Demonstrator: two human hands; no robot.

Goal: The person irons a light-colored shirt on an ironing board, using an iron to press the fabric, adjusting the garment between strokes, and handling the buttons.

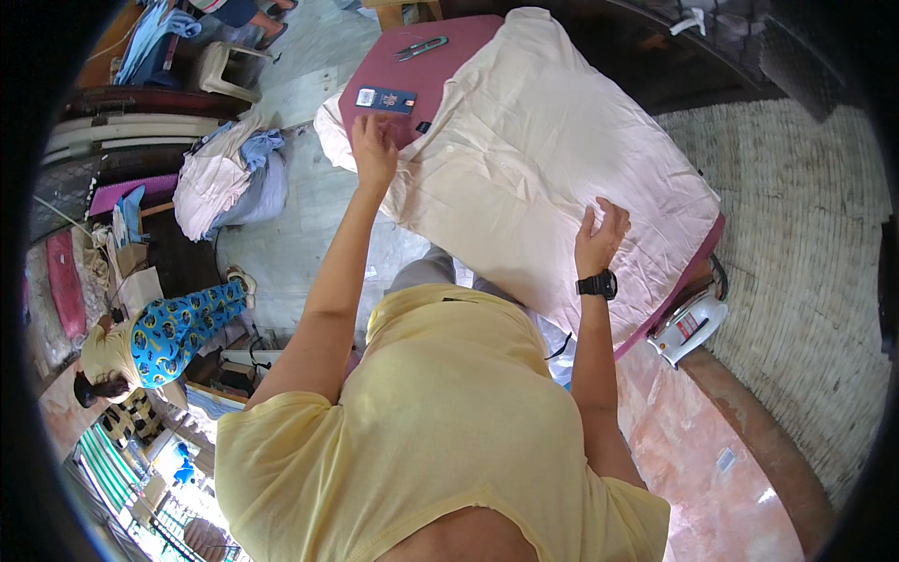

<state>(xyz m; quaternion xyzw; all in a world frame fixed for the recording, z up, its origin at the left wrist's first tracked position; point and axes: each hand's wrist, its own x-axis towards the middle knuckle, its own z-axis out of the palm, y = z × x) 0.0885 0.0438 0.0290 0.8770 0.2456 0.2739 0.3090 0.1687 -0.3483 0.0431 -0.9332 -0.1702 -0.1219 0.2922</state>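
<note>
Cream cloth (pixel 552 140) is spread over most of the mauve-covered table (pixel 464 39), w/ part of the L end left bare and a mauve strip shown along the R edge. L hand (pixel 375 150) is held at the near L corner, fingers bent, just below a dk blue card (pixel 386 100); whether anything is grasped there can't be told. R hand (pixel 602 234) is held over the cloth, btwn its middle and the R edge, fingers loosely curled, released. Snips (pixel 421 49) are laid beyond the card, toward the far edge. Sm. black item (pixel 423 127) is seen by the cloth's border. White iron (pixel 688 328) is set just beside the R edge. Black watch (pixel 597 284) is worn on R wrist.
</note>
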